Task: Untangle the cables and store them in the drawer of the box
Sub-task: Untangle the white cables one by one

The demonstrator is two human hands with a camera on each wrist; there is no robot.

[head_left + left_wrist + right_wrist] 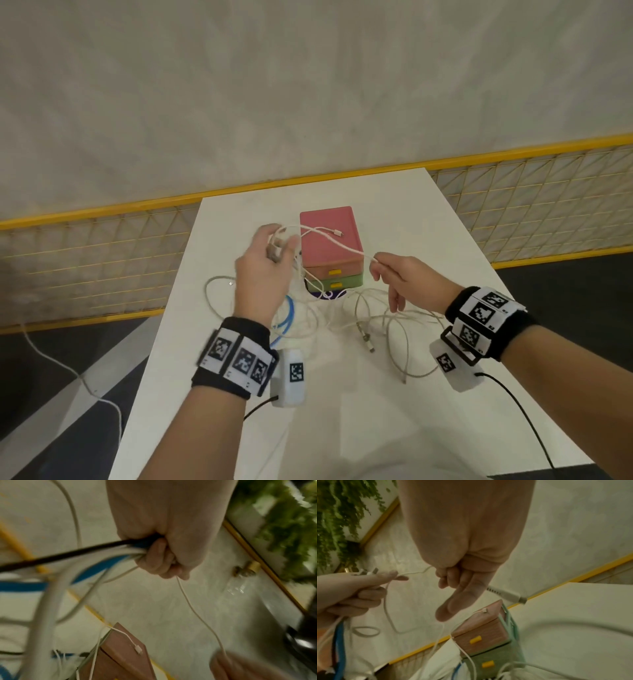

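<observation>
My left hand (270, 260) is raised over the white table (428, 240) and grips a bundle of white, blue and black cables (120, 550). A thin white cable (337, 245) runs from it across the top of the pink box (330, 240) to my right hand (394, 274), which pinches it between thumb and forefinger. That cable's small plug (339, 233) lies on the box top. The pink drawer (481, 641) with a yellow handle and the green drawer (489, 664) below it are both closed. A blue cable (286, 320) hangs below my left hand.
Several loose white cables (383, 322) lie tangled on the table in front of the box, with plugs near the middle. A yellow-framed mesh fence (102, 257) runs behind and beside the table. Another white cable (68, 370) trails on the dark floor at left.
</observation>
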